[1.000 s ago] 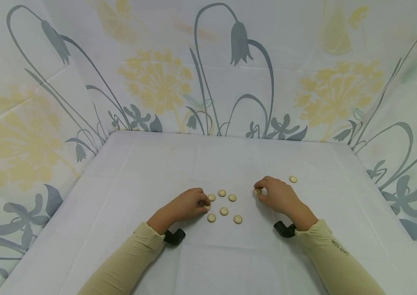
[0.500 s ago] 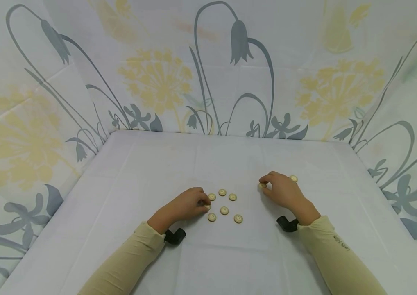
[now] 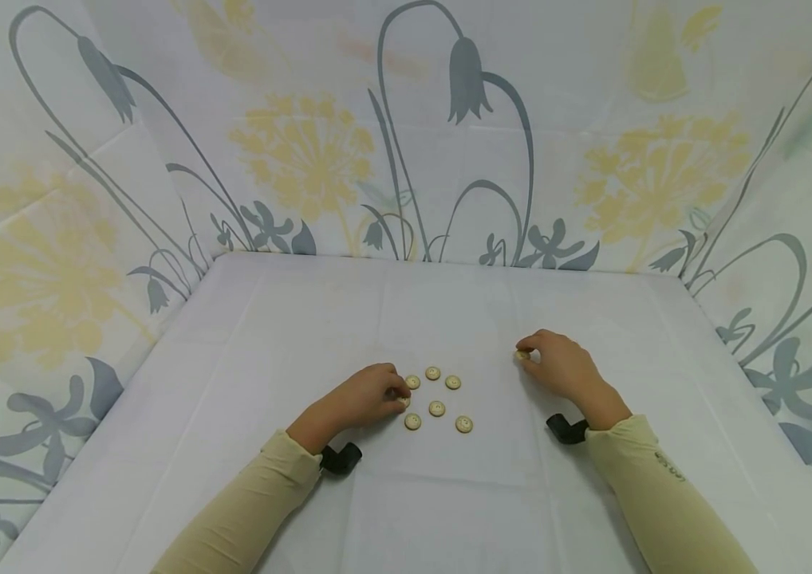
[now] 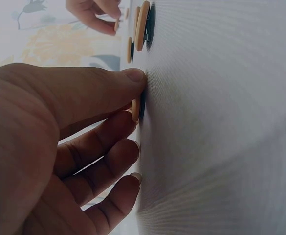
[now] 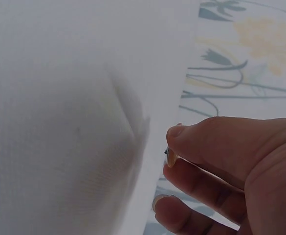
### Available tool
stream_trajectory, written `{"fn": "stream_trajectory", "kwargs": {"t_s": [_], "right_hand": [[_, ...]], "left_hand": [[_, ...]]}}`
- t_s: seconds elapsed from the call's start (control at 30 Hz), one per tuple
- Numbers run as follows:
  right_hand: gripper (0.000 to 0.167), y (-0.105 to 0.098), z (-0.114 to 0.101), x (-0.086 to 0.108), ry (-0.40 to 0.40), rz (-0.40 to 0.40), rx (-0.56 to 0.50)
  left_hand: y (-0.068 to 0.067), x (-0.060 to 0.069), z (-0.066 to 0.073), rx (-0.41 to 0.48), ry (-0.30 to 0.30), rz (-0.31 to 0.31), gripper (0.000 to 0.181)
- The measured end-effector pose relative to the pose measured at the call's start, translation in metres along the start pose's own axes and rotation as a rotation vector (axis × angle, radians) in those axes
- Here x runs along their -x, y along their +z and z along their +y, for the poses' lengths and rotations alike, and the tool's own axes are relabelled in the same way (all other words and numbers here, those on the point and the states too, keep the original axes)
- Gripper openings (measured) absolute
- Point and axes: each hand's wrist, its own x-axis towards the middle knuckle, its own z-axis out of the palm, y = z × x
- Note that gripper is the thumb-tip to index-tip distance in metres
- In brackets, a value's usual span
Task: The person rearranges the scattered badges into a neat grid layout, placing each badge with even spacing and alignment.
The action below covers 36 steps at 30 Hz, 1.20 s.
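My left hand pinches a small round wooden disc between thumb and index finger at the table surface; the other fingers are loosely bent. This disc has a pale face and a dark underside. To the right, my right hand holds a similar disc by its edge between thumb and fingertip, seemingly raised off the cloth. Several more discs with dark marks on their faces lie next to the left hand, among them a middle disc, a far disc and a near right disc.
A white cloth with faint creases covers the table. Floral fabric stands around the back and sides. Each wrist bears a black curved mount below the cuff.
My right hand has moved right and away from me with its disc, and now covers the spot where a lone disc lay. The left hand and the grouped discs stay put.
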Motion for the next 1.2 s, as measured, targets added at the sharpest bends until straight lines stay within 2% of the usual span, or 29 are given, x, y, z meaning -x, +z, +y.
{"fn": "stream_trajectory", "kwargs": {"t_s": [1.2], "right_hand": [[0.031,-0.012,0.029,-0.008,0.129,-0.072,-0.032]], "left_hand": [[0.000,0.001,0.000,0.002,0.008,0.003,0.014]]}}
